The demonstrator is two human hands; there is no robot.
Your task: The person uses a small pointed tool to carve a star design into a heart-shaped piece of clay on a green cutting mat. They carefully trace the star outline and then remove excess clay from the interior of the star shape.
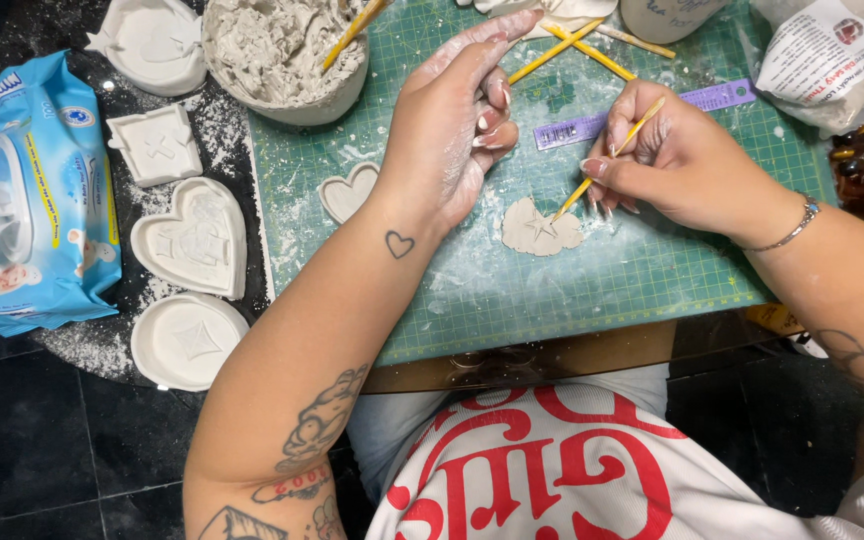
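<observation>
At frame centre on the green mat (652, 260), the right hand (677, 160) pinches a yellow stick (607, 160), its tip on a flat clay piece (535, 230), while the left hand (452, 130) hovers loosely curled, grasping nothing, above a clay heart (347, 190).

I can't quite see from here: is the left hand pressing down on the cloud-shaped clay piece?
No. The left hand is lifted above the green mat, while only the yellow stick in the right hand touches the cloud-shaped clay piece.

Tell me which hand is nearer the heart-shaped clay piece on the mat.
Left. The left hand hovers just right of the clay heart; the right hand is farther right, holding a yellow tool.
</observation>
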